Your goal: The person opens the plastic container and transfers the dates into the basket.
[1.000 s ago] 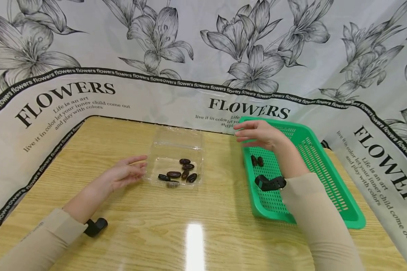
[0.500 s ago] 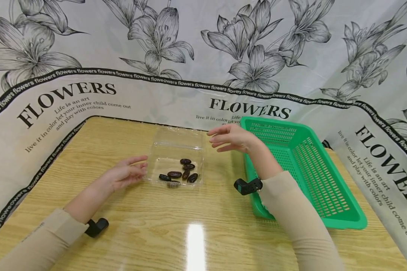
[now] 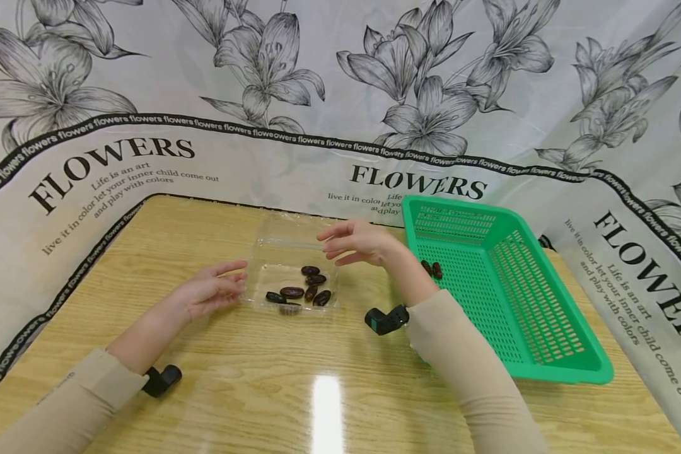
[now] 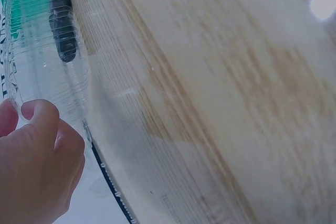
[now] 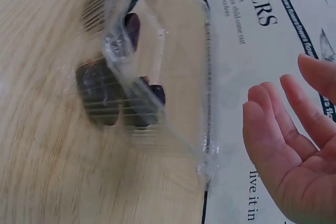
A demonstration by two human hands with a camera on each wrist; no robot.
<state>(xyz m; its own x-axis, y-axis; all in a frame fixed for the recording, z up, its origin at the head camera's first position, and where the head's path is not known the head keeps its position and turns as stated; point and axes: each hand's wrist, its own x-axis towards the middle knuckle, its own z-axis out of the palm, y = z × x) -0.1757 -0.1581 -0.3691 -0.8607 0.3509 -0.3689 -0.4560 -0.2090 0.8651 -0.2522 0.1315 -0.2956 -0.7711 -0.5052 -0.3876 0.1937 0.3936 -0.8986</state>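
Note:
A clear plastic clamshell box (image 3: 270,274) lies with its lid back on the table, holding several dark brown dates (image 3: 292,292). At its left edge my left hand (image 3: 204,293) rests with relaxed fingers, fingertips right at the wall. The left wrist view shows this hand (image 4: 37,166) beside the ribbed plastic side, a date (image 4: 63,27) visible through it. Over the box's right side hovers my right hand (image 3: 363,243), its fingers parted and slightly bent. In the right wrist view nothing lies between the fingers of this hand (image 5: 294,150).
On the right stands a green perforated basket (image 3: 593,372), with two dates (image 3: 436,270) visible near its left wall, partly behind my right forearm. A white curtain (image 3: 329,82) printed with flowers and lettering hangs behind the wooden table (image 3: 232,391).
My right hand has moved left from above the basket to the right side of the clear box. My left hand has stayed at the box's left edge.

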